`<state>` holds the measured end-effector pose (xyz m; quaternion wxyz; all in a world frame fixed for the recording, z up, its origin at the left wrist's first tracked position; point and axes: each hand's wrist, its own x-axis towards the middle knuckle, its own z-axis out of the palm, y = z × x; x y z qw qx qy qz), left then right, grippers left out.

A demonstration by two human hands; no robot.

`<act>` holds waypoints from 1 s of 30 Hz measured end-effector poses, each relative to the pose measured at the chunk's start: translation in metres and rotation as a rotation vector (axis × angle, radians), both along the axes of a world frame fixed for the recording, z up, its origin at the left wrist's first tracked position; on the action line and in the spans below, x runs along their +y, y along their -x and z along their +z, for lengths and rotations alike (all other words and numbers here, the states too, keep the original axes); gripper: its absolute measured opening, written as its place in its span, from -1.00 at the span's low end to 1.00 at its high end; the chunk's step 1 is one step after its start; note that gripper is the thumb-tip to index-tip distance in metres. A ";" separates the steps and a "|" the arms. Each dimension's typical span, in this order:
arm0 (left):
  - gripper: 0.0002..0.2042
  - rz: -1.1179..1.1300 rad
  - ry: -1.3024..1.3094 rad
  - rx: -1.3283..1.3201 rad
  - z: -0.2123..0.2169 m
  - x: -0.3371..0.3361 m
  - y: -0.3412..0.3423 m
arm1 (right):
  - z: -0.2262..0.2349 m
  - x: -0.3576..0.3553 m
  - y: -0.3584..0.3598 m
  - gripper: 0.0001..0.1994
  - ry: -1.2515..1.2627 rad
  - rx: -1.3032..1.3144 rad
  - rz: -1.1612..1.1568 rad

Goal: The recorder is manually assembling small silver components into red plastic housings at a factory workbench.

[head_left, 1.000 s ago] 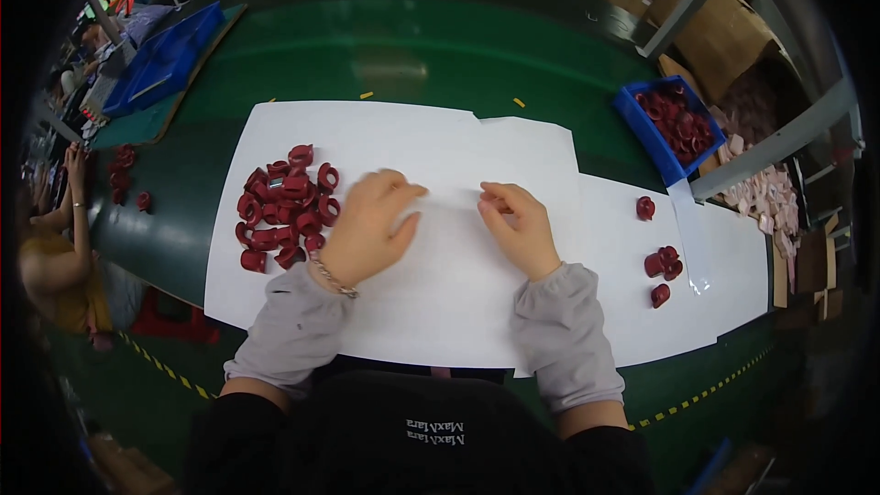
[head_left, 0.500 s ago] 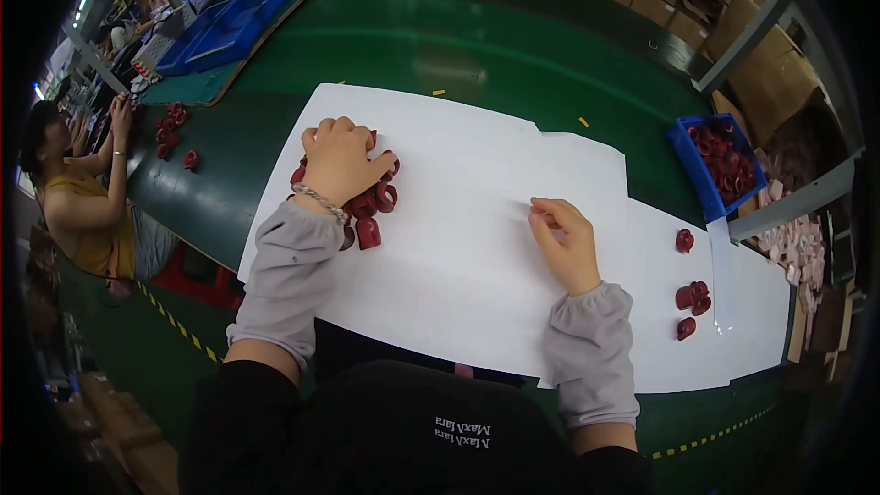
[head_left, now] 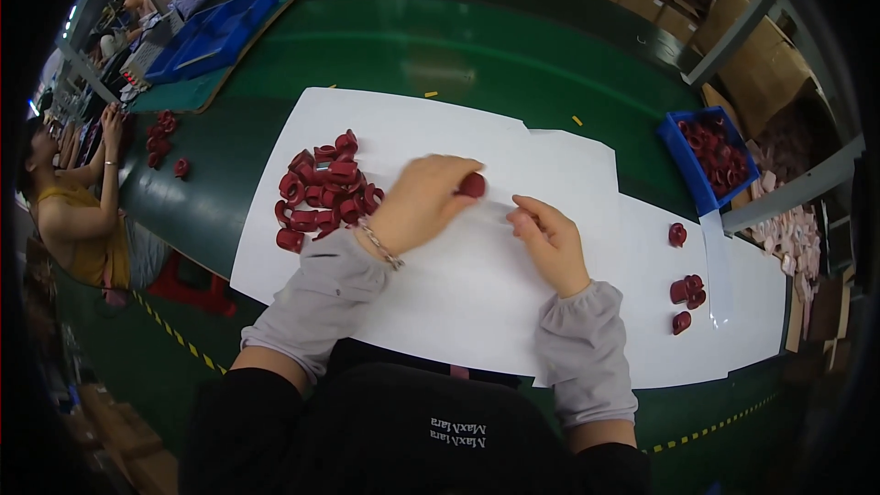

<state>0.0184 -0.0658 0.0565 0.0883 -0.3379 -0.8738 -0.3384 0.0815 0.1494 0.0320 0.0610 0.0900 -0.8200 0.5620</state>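
Between the thumb and fingers of my left hand (head_left: 423,200) is a small dark red ring-shaped piece (head_left: 472,185), held above the white sheet (head_left: 440,293). To the left of that hand lies a loose pile of similar dark red curled pieces (head_left: 316,185); part of it is hidden by my wrist and sleeve. My right hand (head_left: 555,247) hovers a short way right of the held piece, fingers half bent, thumb and fingertips slightly apart, with nothing visible between them. Farther right on the sheet sit several more dark red pieces (head_left: 678,291), spaced in a rough column.
A blue bin (head_left: 701,165) full of dark red pieces stands at the right, beside a grey metal post (head_left: 793,188). Pale pink pieces (head_left: 797,229) lie beyond it. Left, a person in a yellow top (head_left: 78,211) works near more red pieces (head_left: 160,137) and blue trays (head_left: 215,37).
My left hand has left the pile and moved right toward my right hand, now carrying one dark red piece. The pile is uncovered. My right hand has hardly moved.
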 end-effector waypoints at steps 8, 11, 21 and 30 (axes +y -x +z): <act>-0.62 -0.144 -0.553 -0.212 -0.027 0.026 -0.019 | 0.007 0.000 -0.001 -0.79 0.521 -0.304 0.156; -0.66 -0.315 -0.691 -0.580 -0.048 0.019 -0.013 | -0.006 -0.003 0.001 -0.78 0.433 -0.134 0.105; -0.65 -0.407 -0.661 -0.933 -0.042 0.017 -0.020 | -0.010 -0.005 0.004 -0.63 0.207 0.137 0.106; -0.62 -0.530 -0.716 -0.978 -0.045 0.017 -0.020 | 0.000 -0.007 0.004 -0.55 0.014 0.131 0.188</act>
